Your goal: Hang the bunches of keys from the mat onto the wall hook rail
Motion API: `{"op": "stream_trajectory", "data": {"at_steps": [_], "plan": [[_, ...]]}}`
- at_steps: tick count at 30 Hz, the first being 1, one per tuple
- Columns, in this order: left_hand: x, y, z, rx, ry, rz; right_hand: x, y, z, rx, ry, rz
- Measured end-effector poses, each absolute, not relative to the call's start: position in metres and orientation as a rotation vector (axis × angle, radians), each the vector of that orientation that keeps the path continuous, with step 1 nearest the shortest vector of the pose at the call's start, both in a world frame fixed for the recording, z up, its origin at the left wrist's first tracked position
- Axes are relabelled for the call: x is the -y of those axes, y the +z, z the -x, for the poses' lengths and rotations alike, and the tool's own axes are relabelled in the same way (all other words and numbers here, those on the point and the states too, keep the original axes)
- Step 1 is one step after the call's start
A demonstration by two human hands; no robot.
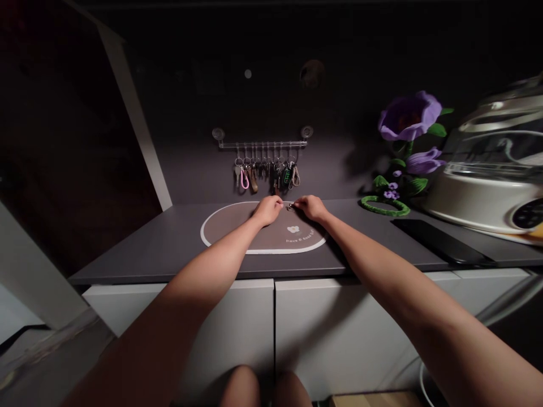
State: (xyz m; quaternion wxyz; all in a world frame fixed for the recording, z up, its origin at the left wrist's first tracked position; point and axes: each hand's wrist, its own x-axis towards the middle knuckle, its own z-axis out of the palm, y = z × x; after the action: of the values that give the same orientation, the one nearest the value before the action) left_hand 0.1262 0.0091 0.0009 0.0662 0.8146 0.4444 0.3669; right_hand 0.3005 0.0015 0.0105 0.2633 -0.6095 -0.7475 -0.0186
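Observation:
My left hand (268, 210) is over the back part of a brown oval mat (229, 229) with a white border, its fingers pinched together. What it holds, if anything, is too small to tell. Opposite it, my right hand (313, 207) pinches a small shiny metal piece (291, 207) that looks like a key. This piece is in the gap between both hands, just above the mat. Behind them, a clear rail (263, 145) on the wall carries several hooks with keys, including a pink loop (245, 179), a brown fob (254, 180) and a black fob (287, 176).
Purple artificial flowers (410, 118) with a green ring base stand on the dark counter (169, 249), to the right. Beside them are a black flat slab (441, 242) and a large white appliance (479, 198) with a clear top. White cabinet doors (237, 322) are below.

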Motion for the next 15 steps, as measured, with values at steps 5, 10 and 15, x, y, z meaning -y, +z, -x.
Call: {"op": "stream_trajectory", "data": {"at_steps": [5,10,15], "plan": [[-0.011,0.001,-0.126,-1.315,1.122,-2.497,0.002,0.013,-0.297,2.0,-0.055,1.592],[-0.008,0.002,-0.127,-1.283,1.145,-2.502,0.004,0.015,-0.293,1.976,-0.023,1.504],[-0.006,0.004,-0.128,-1.266,1.212,-2.482,0.011,0.02,-0.287,1.947,0.053,1.408]]}}
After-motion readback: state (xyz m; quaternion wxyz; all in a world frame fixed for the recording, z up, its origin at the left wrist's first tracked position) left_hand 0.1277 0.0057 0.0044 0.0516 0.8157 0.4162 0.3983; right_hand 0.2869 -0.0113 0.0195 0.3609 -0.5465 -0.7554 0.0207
